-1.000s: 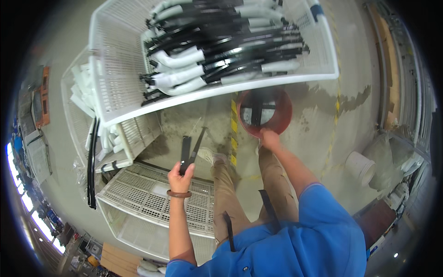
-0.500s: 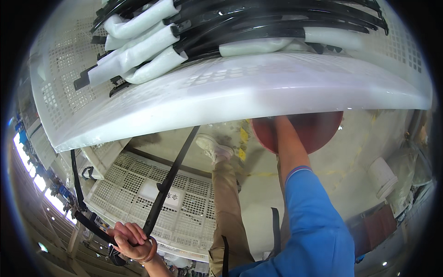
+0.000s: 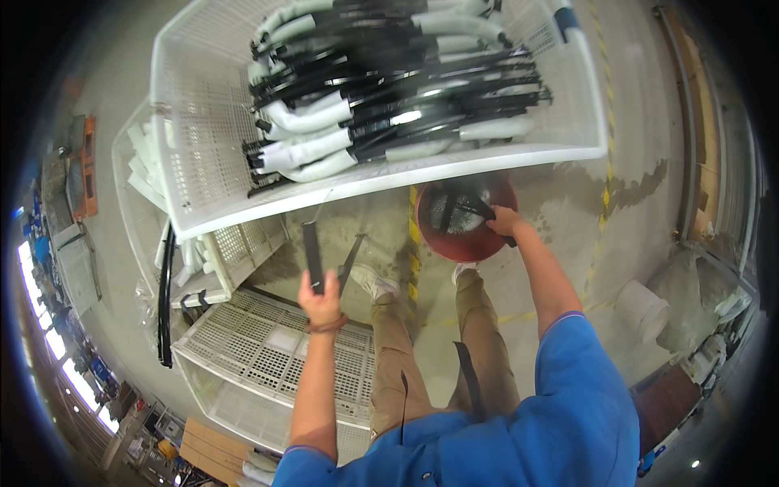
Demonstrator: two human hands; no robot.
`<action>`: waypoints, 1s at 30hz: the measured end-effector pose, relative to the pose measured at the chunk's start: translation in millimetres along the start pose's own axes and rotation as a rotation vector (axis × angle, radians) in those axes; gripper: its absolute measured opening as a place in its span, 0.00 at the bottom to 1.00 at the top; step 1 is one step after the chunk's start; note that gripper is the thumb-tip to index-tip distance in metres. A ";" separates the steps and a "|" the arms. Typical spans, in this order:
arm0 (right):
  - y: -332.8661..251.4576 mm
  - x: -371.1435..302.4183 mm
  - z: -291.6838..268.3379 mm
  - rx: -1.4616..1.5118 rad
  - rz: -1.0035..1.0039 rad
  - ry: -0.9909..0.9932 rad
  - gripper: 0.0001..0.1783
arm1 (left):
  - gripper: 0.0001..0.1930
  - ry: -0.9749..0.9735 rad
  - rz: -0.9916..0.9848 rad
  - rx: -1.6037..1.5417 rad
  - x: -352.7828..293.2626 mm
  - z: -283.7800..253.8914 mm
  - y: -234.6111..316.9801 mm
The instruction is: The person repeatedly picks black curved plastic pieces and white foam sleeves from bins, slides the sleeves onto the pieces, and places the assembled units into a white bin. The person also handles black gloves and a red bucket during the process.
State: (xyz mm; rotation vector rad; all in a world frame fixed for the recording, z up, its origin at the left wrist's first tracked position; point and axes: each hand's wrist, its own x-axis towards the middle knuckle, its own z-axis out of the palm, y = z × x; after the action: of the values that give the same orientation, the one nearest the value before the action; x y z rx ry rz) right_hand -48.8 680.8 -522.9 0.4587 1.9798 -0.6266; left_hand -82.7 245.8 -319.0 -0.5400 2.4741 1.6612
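Observation:
My left hand is closed around a long black strip, which stands up from the fingers below the big crate's front rim. A second black length runs behind that hand toward the floor; I cannot tell if it is the same piece. My right hand grips a dark strip-like piece at the right side of a red bucket. The piece reaches over whitish, foamy-looking liquid in the bucket. Its far end is hard to make out.
A large white perforated crate holds many black curved strips, some in white foam sleeves. Another white crate stands at lower left, with black strips hanging beside it. A white bucket is at right.
My right hand has come up out of the red bucket with a dark piece in it. The left hand has moved up and right. The view has shifted, showing more of the crate.

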 end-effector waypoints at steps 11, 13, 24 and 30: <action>16.5 -263.2 -51.6 0.474 -0.378 0.328 0.27 | 0.17 -0.394 0.372 0.392 -52.2 -10.8 129.0; 15.4 -310.2 -53.4 0.605 -0.512 0.397 0.26 | 0.17 -0.449 0.473 0.412 -62.3 -24.0 178.4; 2.6 -429.6 -116.3 0.268 -0.961 0.877 0.37 | 0.14 -0.564 0.618 0.444 -130.6 -51.2 362.3; -8.5 -444.4 -138.1 0.198 -1.036 0.899 0.36 | 0.17 -0.559 0.702 0.540 -146.8 -52.2 369.8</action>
State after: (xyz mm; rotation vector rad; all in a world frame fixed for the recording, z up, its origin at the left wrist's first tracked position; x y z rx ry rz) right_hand 53.5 732.2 -71.8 -0.3118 3.0091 -1.4355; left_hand -71.0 356.2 66.6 0.8135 2.5931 0.9606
